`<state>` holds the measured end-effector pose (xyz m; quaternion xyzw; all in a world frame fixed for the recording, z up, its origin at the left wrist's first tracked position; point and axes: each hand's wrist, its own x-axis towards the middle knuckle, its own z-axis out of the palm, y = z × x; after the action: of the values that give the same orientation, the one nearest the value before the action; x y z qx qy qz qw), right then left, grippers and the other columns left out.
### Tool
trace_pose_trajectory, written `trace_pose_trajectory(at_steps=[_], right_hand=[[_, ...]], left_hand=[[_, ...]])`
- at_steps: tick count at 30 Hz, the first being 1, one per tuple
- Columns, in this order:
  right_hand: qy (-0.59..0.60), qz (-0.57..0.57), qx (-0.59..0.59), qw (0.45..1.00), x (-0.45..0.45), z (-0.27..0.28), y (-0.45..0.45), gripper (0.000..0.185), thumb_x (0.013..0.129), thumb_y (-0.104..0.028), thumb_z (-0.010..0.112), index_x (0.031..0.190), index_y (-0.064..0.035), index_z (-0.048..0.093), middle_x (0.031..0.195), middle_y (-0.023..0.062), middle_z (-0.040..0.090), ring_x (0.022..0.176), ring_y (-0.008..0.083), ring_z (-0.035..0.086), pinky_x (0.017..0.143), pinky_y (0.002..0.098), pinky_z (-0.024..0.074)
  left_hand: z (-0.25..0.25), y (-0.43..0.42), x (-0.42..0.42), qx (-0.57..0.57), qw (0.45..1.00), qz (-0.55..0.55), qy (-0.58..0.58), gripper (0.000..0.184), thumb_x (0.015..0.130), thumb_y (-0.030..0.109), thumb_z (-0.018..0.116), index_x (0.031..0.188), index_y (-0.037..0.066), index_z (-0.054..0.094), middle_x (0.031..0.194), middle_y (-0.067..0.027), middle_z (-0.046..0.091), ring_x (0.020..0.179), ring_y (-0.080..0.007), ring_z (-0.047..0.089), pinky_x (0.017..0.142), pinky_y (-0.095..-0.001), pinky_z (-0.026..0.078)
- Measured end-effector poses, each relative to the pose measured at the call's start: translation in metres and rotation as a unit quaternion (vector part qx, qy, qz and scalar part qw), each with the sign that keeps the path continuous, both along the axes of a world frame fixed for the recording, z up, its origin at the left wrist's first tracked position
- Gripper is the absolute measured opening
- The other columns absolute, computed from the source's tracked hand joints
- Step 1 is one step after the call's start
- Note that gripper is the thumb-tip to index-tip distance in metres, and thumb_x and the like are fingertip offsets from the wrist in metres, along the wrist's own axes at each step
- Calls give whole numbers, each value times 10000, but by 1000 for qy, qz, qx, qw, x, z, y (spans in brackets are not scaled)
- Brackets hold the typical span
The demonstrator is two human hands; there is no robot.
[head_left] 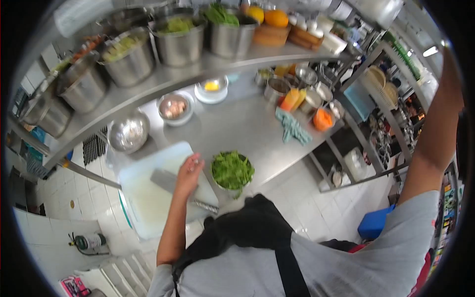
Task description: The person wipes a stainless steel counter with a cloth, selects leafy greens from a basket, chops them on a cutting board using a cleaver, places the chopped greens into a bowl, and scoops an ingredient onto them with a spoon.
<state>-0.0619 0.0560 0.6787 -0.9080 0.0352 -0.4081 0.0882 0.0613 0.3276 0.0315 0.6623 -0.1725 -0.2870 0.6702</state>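
My left hand (190,171) is raised over the white cutting board (148,208), its fingers curled together; whether something small is in them I cannot make out. Beneath it a cleaver-like knife (166,181) lies on the board, its handle towards the board's right corner. Just right of the board stands a bowl of green leaves (231,170). My right arm stretches up along the right edge of the view, and the right hand itself is out of sight.
A shelf (198,72) with steel pots of vegetables (179,39) crosses above the counter. Behind the board are a steel bowl (128,131) and a bowl of pinkish food (174,108). A teal cloth (293,126) lies near sauce bottles (293,100). A rack (391,116) stands at right.
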Motion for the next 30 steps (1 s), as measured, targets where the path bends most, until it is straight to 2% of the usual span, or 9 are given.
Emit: trace_pose_trajectory(at_steps=[4, 7, 10, 12, 17, 22, 26, 28, 30], right_hand=[[85, 78, -53, 992, -73, -148, 1, 439, 963, -361, 770, 1264, -52, 687, 1284, 138, 689, 1172, 316, 675, 971, 444, 583], [320, 49, 18, 946, -81, -281, -85, 355, 886, -253, 869, 1168, -57, 779, 1141, 139, 785, 982, 271, 736, 880, 364, 563], [423, -22, 123, 898, -68, -424, -213, 347, 943, -353, 778, 1118, -54, 794, 1170, 189, 771, 1055, 400, 736, 947, 467, 575], [357, -34, 239, 903, -68, -532, -310, 403, 946, -371, 773, 1205, -62, 768, 1223, 200, 758, 1106, 429, 713, 949, 485, 567], [227, -113, 167, 953, -52, -723, -365, 496, 965, -356, 740, 1356, -56, 686, 1304, 199, 697, 1225, 429, 623, 1055, 505, 505], [204, 134, 183, 952, 8, -745, -226, 402, 886, -230, 731, 1267, -101, 734, 1262, 170, 688, 1237, 385, 589, 1094, 514, 471], [442, 434, 158, 769, -84, -713, -199, 205, 802, -170, 734, 983, -99, 799, 1091, 96, 721, 1093, 353, 666, 981, 472, 549], [467, 457, 123, 747, -131, -699, -250, 157, 764, -132, 748, 907, -83, 794, 1001, 93, 700, 1022, 348, 683, 907, 474, 574], [531, 300, 296, 735, -155, -675, -308, 228, 789, -85, 749, 1014, -57, 777, 965, 111, 688, 990, 339, 678, 903, 471, 574]], left_hand=[[49, 9, -25, 18, 999, 10, 47, 451, 1063, 232, 688, 1463, 40, 606, 1441, -63, 658, 1319, -183, 617, 1105, -347, 463], [75, 9, -48, 6, 996, -50, 72, 440, 1075, 226, 659, 1472, 47, 595, 1438, -49, 660, 1252, -179, 671, 1021, -326, 498], [77, 5, -81, 13, 985, -117, 126, 437, 1084, 231, 636, 1479, 52, 587, 1434, -44, 663, 1178, -182, 713, 956, -322, 516], [82, -11, -106, 56, 973, -150, 169, 422, 1087, 274, 645, 1448, 56, 615, 1373, -39, 694, 1130, -175, 729, 920, -309, 519], [76, -50, -167, 179, 938, -139, 262, 382, 1093, 321, 655, 1380, 68, 656, 1285, -39, 726, 1064, -175, 749, 889, -303, 525], [61, -76, -220, 118, 915, -13, 385, 409, 1103, 382, 631, 1356, 60, 646, 1330, -60, 696, 1104, -211, 748, 927, -304, 534], [48, -87, -217, 127, 923, 8, 364, 414, 1106, 387, 630, 1372, 70, 648, 1318, -37, 699, 1207, -182, 690, 991, -330, 518], [43, -87, -214, 157, 921, 15, 357, 431, 1093, 416, 644, 1360, 78, 663, 1324, -36, 697, 1220, -185, 672, 1022, -346, 499], [31, -84, -214, 179, 913, 32, 366, 436, 1086, 426, 651, 1354, 81, 670, 1333, -40, 695, 1212, -196, 675, 1022, -353, 496]])
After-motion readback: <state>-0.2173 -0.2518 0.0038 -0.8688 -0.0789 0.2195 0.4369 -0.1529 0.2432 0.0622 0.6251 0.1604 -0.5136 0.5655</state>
